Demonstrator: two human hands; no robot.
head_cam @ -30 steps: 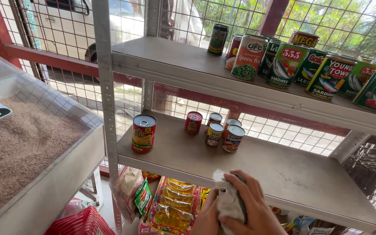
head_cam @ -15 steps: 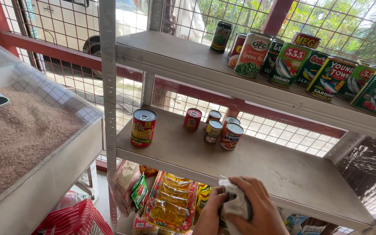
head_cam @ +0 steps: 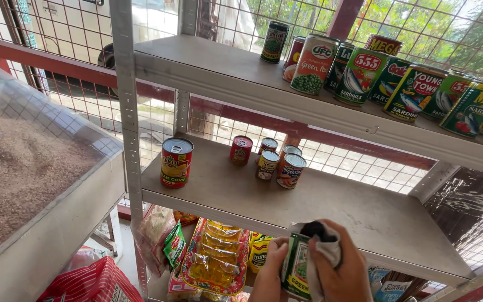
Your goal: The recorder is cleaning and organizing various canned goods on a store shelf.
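Below the front edge of the middle shelf (head_cam: 331, 207), your left hand (head_cam: 269, 274) grips a green-labelled can (head_cam: 296, 267) from the side, fingers curled round it. Your right hand (head_cam: 339, 268) presses a white cloth (head_cam: 326, 246) over the can's top and side, fingers closed on the cloth. The can is tilted and held clear of the shelf. On that shelf stand a red corn can (head_cam: 176, 162) and, well apart, a cluster of small cans (head_cam: 275, 162).
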